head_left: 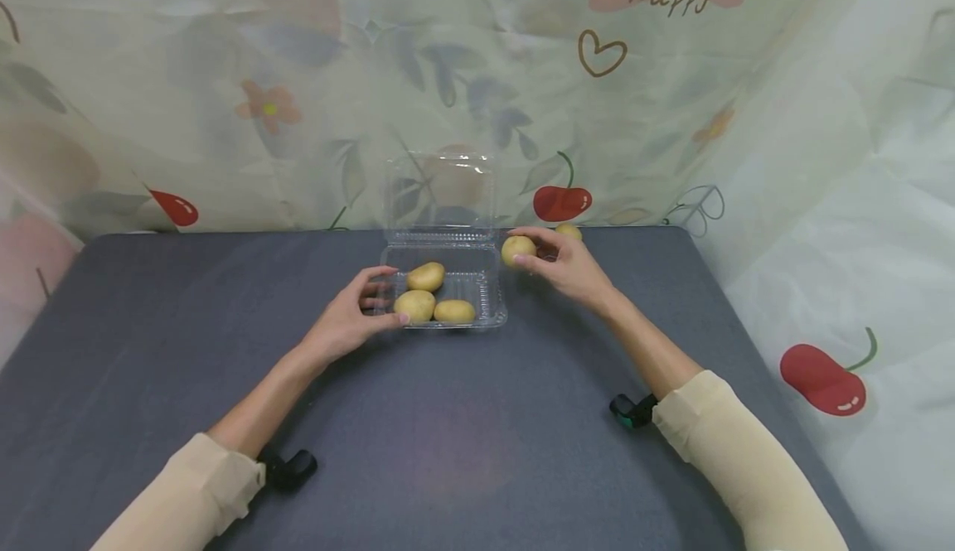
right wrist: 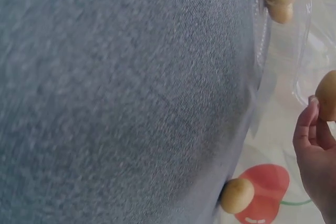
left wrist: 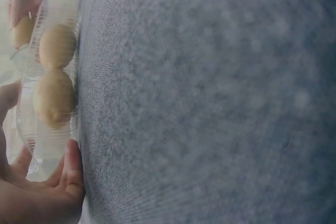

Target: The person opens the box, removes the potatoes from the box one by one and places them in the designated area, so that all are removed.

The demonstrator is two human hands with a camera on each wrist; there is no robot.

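A clear plastic clamshell container (head_left: 488,292) stands with its lid (head_left: 442,195) raised against the backdrop. Three potatoes lie inside, one farther back (head_left: 426,276) and two along the front, left (head_left: 415,306) and right (head_left: 454,311). My left hand (head_left: 345,312) grips the container's left end, thumb at the front corner and fingers along the side. Just beyond the container's right rim, my right hand (head_left: 569,268) pinches a potato (head_left: 518,250) between thumb and fingers. In the right wrist view this potato (right wrist: 328,97) is held above table level.
Behind the right hand, another potato (head_left: 569,231) rests at the table's far edge; the right wrist view shows it (right wrist: 237,195) too. The dark grey table (head_left: 448,435) meets a printed cloth backdrop (head_left: 298,120) at the back. Black wrist devices (head_left: 293,470) sit by both cuffs.
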